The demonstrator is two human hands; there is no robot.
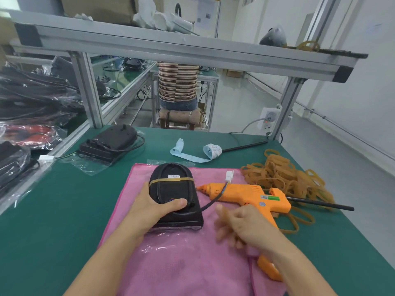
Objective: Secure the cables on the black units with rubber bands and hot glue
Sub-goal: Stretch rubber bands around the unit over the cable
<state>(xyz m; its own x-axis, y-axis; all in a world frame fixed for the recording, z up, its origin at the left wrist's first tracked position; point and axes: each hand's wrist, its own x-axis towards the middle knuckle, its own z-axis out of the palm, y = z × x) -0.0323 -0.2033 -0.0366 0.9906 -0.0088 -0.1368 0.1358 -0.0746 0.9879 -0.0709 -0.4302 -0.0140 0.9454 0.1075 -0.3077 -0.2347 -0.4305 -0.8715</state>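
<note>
Two hands are at work around the black unit [175,195], which sits on the pink cloth [181,253]. Your left hand [149,207] grips the unit's left side, thumb laid across its near end over a loop of black cable [159,189]. One rubber band [171,180] already crosses the unit's far end, pinning the cable loop against the flat top.

Just right of the unit lies the orange glue gun [250,195], its long axis running left to right, nozzle pointing at the unit and nearly touching it, handle angled back toward you. Your right hand [239,225] is motion-blurred beside the handle, fingers spread and holding nothing. It is the nearer hand to the gun.

Right of the unit, the cable's free end crosses the gun barrel, ending in a white connector [229,176]. Farther right sits a heap of spare rubber bands [286,178].
</note>
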